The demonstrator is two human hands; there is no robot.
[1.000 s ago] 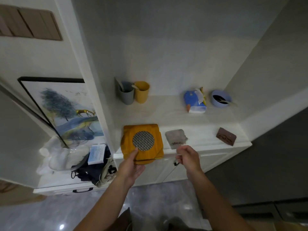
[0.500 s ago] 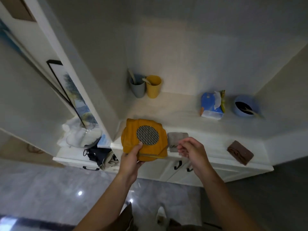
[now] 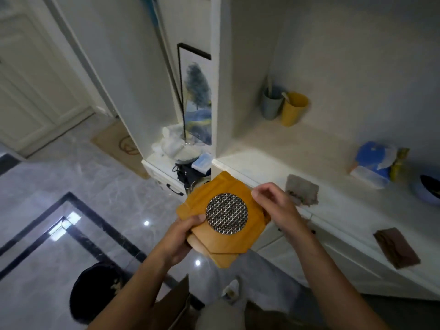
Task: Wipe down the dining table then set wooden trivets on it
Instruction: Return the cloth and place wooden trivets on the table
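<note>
Left hand [image 3: 182, 239] clamps the lower-left edge of the stacked wooden trivets [image 3: 223, 220], right hand [image 3: 277, 206] pinches their upper-right edge, stack mid-frame, off the counter [image 3: 297, 148].

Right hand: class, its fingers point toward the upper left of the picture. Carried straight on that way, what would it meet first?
Probably the stack of wooden trivets: the right hand already has its grip at the stack's right edge. Depth beyond is unclear.
</note>
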